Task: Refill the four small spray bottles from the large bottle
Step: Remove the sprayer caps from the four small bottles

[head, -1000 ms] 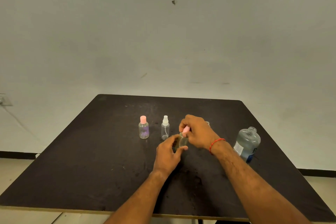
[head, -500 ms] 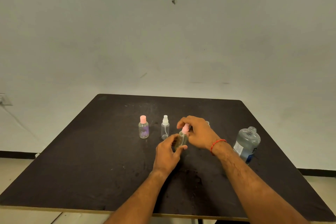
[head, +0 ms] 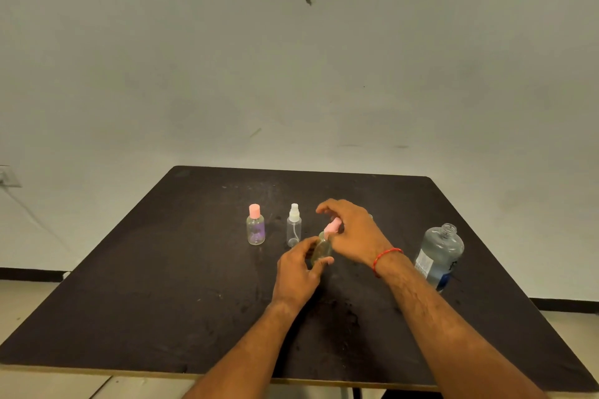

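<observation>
Our left hand (head: pixel 299 272) grips the small bottle (head: pixel 321 248), tilted right; our right hand (head: pixel 351 233) fingers pinch its pink cap (head: pixel 332 227) above

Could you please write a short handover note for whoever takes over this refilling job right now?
Left hand grips the body of a small bottle; right hand is at its pink cap.
Pink-capped bottle and white-topped spray bottle stand upright to the left.
Large bottle stands uncapped on the right of the table.
The fourth small bottle is mostly hidden behind the right hand. Fill levels can't be judged.
</observation>
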`<control>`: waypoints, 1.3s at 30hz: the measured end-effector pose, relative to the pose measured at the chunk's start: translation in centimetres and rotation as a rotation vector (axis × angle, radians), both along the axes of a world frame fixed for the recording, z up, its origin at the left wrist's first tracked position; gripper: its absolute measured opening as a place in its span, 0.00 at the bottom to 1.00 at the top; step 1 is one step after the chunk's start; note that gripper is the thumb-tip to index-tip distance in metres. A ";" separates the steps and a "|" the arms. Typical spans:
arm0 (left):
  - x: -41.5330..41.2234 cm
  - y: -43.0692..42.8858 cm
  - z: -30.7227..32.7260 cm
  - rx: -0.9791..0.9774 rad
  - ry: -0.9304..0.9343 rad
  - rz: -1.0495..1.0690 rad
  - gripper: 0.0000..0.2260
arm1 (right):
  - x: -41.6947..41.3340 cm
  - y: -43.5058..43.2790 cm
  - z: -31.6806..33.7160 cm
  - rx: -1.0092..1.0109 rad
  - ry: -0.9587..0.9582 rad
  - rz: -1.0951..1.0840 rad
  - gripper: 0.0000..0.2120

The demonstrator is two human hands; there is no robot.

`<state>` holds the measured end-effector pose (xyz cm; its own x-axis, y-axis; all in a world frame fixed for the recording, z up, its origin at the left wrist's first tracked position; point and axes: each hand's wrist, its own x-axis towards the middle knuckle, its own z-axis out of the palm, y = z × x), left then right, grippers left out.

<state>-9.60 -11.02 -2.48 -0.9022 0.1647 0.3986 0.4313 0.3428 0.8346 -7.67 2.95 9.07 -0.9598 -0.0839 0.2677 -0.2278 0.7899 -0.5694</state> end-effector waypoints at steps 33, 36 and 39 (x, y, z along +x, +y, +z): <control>-0.5 0.2 -0.5 0.036 -0.022 0.068 0.18 | 4.3 3.4 4.1 0.013 0.118 -0.306 0.11; -0.9 0.4 -0.7 0.056 -0.053 0.077 0.18 | 4.8 3.8 2.3 -0.107 0.120 -0.393 0.07; -1.5 1.0 0.0 0.063 -0.071 0.100 0.17 | 4.4 3.3 -0.6 -0.205 0.133 -0.430 0.07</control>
